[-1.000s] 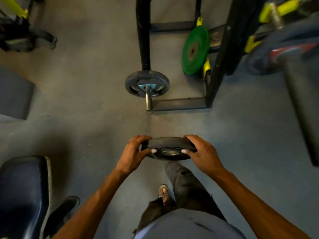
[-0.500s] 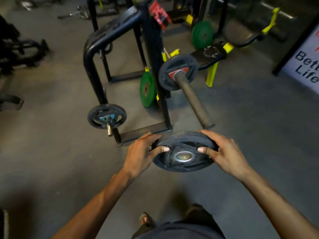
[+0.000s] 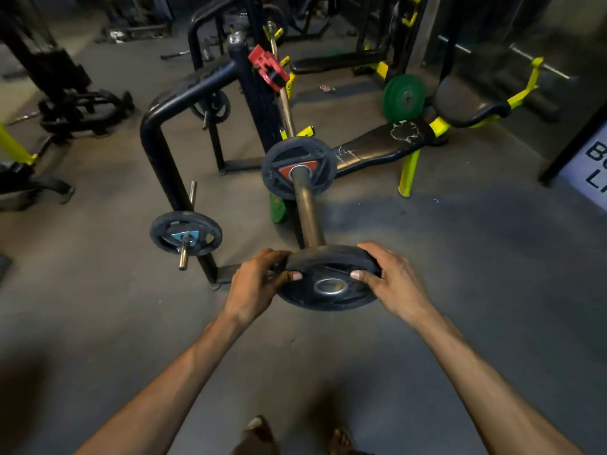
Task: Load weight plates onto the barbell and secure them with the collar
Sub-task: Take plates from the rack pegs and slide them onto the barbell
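I hold a black weight plate (image 3: 328, 284) by its rim, my left hand (image 3: 256, 284) on its left side and my right hand (image 3: 391, 284) on its right. Its upper edge covers the near end of the barbell sleeve (image 3: 307, 215), which points toward me. Whether the sleeve's tip is inside the plate's steel-ringed hole I cannot tell. Farther along the sleeve sits a black plate with a red label (image 3: 299, 172). A red collar (image 3: 267, 70) rests higher up by the rack upright.
A black rack frame (image 3: 157, 142) stands left of the bar, with a blue-labelled plate (image 3: 185, 233) on a low storage peg. A worn black bench with yellow legs (image 3: 384, 144) and green plates (image 3: 405, 98) lie behind on the right. My feet show at the bottom.
The view has tilted up from the floor to the bar. Both hands have carried the plate up to the end of the barbell sleeve, which it now overlaps.
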